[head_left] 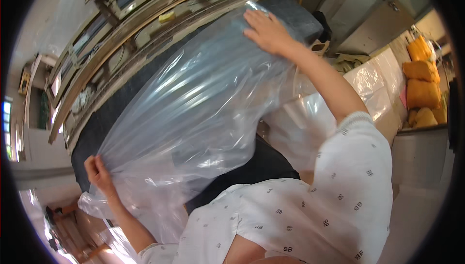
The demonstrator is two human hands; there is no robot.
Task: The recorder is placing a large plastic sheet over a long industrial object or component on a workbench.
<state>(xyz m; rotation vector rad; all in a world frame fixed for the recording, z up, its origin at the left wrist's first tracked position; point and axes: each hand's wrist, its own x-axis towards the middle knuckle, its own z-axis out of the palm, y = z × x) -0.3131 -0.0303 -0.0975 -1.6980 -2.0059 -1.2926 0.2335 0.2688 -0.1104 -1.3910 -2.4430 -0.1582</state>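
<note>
The clear plastic sheet (193, 104) lies between the person's two hands, draped over a dark bench (99, 128). The left hand (100, 173) is closed in a pinch on the sheet's left edge, and creases fan out from its fingers. The right hand (267, 32) lies palm down near the sheet's far right part, fingers extended and a little apart — whether the thumb catches any film cannot be told.

The sheet's far edge runs slantwise from hand to hand; beyond it a strip of dark bench shows, bordered by a long slatted frame (109, 58). More dark surface extends right of the right hand. On the near side, loose folds spill toward the person's dark-clad lap (252, 167) — little room there.
</note>
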